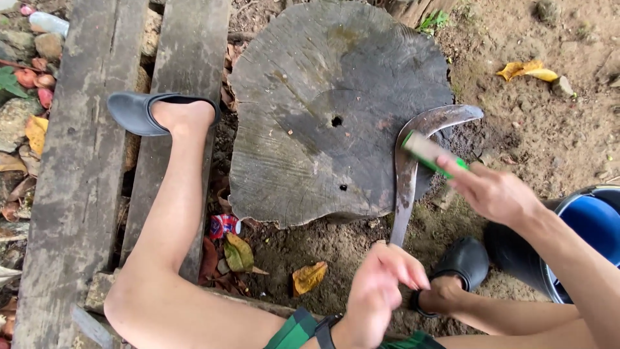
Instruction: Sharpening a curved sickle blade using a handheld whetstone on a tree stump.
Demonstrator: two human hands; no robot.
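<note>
Fingers (460, 176) of the right hand (494, 192) pinch a green-edged sharpening block (431, 154), pressed flat against the curved sickle blade (420, 139). That blade rests on the right edge of the big tree stump (323, 110), tip pointing right. Left hand (381, 291) curls closed low down, seemingly around the sickle's handle, though the grip itself is hidden. Black clogs on both feet, one on the wooden planks (77, 181). Blue bucket (591, 223) sits at far right.
</note>
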